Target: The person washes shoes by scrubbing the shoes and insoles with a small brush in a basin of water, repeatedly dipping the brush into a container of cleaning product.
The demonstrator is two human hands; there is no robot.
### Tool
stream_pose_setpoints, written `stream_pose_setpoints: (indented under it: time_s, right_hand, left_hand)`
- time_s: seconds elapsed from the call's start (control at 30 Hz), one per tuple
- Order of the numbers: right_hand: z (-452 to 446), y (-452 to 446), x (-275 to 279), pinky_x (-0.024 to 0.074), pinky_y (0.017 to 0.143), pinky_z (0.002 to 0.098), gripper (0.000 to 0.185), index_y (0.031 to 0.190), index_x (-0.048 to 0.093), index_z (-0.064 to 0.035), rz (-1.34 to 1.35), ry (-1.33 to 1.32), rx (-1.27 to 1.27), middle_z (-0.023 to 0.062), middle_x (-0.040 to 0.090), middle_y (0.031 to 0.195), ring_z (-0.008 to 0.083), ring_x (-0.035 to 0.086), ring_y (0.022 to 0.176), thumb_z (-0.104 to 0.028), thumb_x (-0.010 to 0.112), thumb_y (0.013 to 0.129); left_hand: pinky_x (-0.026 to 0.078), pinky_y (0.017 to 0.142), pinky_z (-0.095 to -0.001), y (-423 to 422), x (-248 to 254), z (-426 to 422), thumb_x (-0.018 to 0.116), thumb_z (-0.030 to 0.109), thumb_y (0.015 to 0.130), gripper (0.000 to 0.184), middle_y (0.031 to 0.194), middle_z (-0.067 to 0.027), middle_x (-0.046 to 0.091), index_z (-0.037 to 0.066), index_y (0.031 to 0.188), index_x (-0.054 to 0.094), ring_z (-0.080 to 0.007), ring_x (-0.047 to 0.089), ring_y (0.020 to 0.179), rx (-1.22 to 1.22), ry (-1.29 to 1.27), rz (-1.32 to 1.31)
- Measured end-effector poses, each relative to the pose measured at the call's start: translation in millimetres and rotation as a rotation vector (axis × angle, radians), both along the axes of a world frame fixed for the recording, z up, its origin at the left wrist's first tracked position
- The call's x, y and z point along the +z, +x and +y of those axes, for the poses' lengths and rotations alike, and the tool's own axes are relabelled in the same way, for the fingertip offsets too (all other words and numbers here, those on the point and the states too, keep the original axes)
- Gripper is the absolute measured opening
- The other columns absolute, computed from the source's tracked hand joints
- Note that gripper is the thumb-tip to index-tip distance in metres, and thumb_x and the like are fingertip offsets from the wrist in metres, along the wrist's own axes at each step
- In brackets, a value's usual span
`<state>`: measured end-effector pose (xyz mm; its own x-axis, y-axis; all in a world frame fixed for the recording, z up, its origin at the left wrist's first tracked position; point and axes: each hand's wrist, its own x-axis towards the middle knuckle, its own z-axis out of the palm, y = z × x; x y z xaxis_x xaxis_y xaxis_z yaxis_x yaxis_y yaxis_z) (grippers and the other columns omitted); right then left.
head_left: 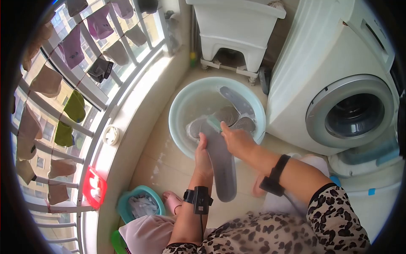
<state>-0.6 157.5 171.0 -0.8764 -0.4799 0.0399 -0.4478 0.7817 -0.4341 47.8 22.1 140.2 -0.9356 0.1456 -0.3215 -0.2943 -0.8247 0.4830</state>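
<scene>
Hanging from strings by the window bars point(116, 91), socks point(71, 48) in purple, beige, dark gray and green fill the far left. On the ledge point(122, 122) sit a small round tub point(111, 135) and a red basket point(90, 186) with white things in it; below, a teal bowl point(160, 204) on the floor holds pale cloth. The left hand point(203, 158) grips the insole point(223, 165) by its left edge, thumb on top. Long, flat and gray, the insole has a smooth, rounded heel end that points back toward the person, past the basin's rim. Its broad front end lies over the basin point(174, 122), paler, with white suds about it. The right hand point(237, 139) is closed on a light green brush point(214, 123), which meets the insole's upper face near the front. More gray insoles point(237, 101) lie in the basin's cloudy water, one against the upper right wall. At far right stands a white washer point(296, 122), its round door point(314, 112) shut.
</scene>
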Motion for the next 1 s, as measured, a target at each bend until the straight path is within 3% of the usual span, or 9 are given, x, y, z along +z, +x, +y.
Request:
stream_pose_setpoints:
  time_s: [0.17,0.27,0.4,0.53,0.57,0.67,0.7,0.8,1.0]
  right_hand:
    - [-11,66,16,0.0471,0.056,0.0493,0.043,0.126,0.04,0.006,-0.17,0.075,0.22,0.0198,0.063,0.071,0.0379,0.063,0.065,-0.02,0.048,0.092]
    - [2,20,-7,0.047,0.06,0.0497,0.043,0.127,0.041,0.0033,-0.113,0.005,0.068,0.0214,0.063,0.073,0.038,0.063,0.067,-0.02,0.049,0.092]
    - [32,-1,51,0.0463,0.062,0.0494,0.035,0.122,0.047,-0.0028,-0.221,-0.162,0.053,0.0226,0.062,0.076,0.0402,0.061,0.07,-0.021,0.048,0.093]
    - [63,-2,95,0.0448,0.062,0.0477,0.027,0.115,0.051,-0.0048,-0.121,-0.108,0.04,0.0224,0.061,0.076,0.0409,0.059,0.071,-0.022,0.045,0.094]
    - [70,-6,100,0.0443,0.062,0.0472,0.027,0.113,0.052,-0.0044,-0.132,-0.079,0.034,0.0223,0.06,0.076,0.0409,0.059,0.071,-0.022,0.045,0.094]
    - [96,-29,91,0.0437,0.063,0.0456,0.027,0.112,0.052,-0.0033,-0.276,-0.156,-0.015,0.0216,0.06,0.077,0.04,0.058,0.07,-0.021,0.045,0.094]
    - [104,-35,87,0.0437,0.063,0.0452,0.027,0.112,0.052,-0.0031,-0.291,-0.15,-0.019,0.0215,0.06,0.076,0.0398,0.058,0.07,-0.021,0.045,0.093]
    - [120,-52,73,0.0439,0.064,0.0441,0.027,0.112,0.052,-0.0027,-0.347,-0.13,-0.026,0.0211,0.059,0.076,0.0393,0.057,0.071,-0.021,0.045,0.093]
    - [122,-90,25,0.044,0.064,0.0444,0.03,0.113,0.053,-0.0024,-0.458,-0.047,-0.084,0.0216,0.059,0.075,0.0394,0.058,0.069,-0.022,0.049,0.091]
  left_hand:
    - [0.051,0.085,-0.0369,-3,-5,-26,0.033,0.054,0.096,0.062,0.115,-0.0145,0.058,0.001,0.125,0.048,-0.0269,0.06,0.098,0.08,0.077,0.008]
    - [0.051,0.079,-0.0379,-6,-26,-17,0.025,0.053,0.098,0.06,0.109,-0.0132,0.059,0.004,0.125,0.048,-0.0256,0.06,0.094,-0.013,0.105,-0.029]
    - [0.052,0.074,-0.0375,-35,18,-24,0.029,0.055,0.096,0.06,0.106,-0.0149,0.06,0.005,0.123,0.047,-0.0249,0.061,0.089,-0.002,-0.114,-0.007]
    - [0.049,0.083,-0.0419,-106,12,-45,0.037,0.057,0.093,0.066,0.12,-0.0203,0.054,0.004,0.132,0.04,-0.0319,0.057,0.105,0.144,-0.886,-0.01]
    - [0.044,0.092,-0.0495,-114,21,-39,0.052,0.062,0.083,0.088,0.14,-0.0207,0.036,0.003,0.142,0.025,-0.0336,0.041,0.125,0.099,-1.067,0.014]
    - [0.026,0.107,-0.0521,-151,-71,-44,0.058,0.057,0.08,0.093,0.147,-0.024,0.025,0.005,0.146,0.019,-0.0377,0.022,0.137,0.023,-1.932,0.109]
    - [0.023,0.105,-0.0604,-147,-64,-39,0.061,0.06,0.074,0.1,0.152,-0.0199,0.014,0.008,0.147,0.018,-0.036,0.012,0.141,-0.243,-1.944,-0.033]
    - [0.017,0.108,-0.0606,-145,-94,-30,0.056,0.064,0.078,0.094,0.154,-0.0161,0.012,0.013,0.148,0.02,-0.0347,0.01,0.142,-0.49,-2.079,-0.03]
    - [0.021,0.11,-0.0501,-162,-165,-36,0.041,0.061,0.088,0.075,0.154,-0.0174,0.01,0.009,0.142,0.034,-0.0376,0.012,0.14,-0.522,-2.004,0.08]
